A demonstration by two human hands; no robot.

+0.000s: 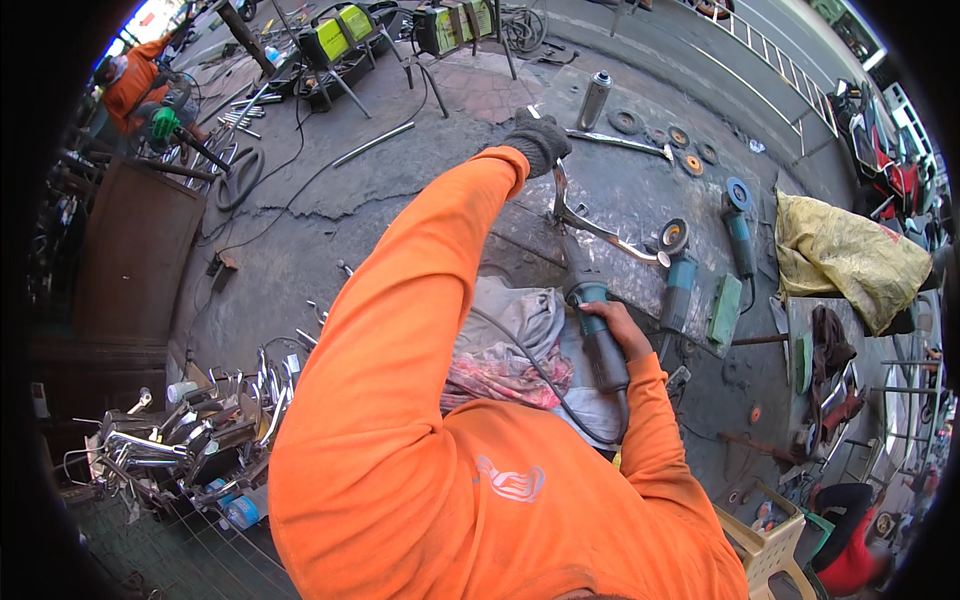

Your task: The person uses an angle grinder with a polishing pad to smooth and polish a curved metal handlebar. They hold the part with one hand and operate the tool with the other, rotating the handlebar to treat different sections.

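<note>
My left hand point(538, 140), in a dark work glove, grips the upper end of a bent shiny metal piece point(590, 228) that lies across a grey stone work slab point(640, 195). In my bare right hand point(620, 328) is the teal and grey body of an angle grinder point(592, 318), whose head points up at the metal piece. Its black cord loops down over my lap. Both arms are in orange sleeves.
Two more teal grinders point(680, 275) point(738, 225), loose grinding discs point(690, 160), a spray can point(594, 100) and a long metal bar point(620, 142) lie on the slab. A pile of chrome parts point(190, 430) sits lower left. Green machines point(340, 35) stand behind. A person in orange point(135, 85) works far left. A yellow sack point(850, 255) lies at the right.
</note>
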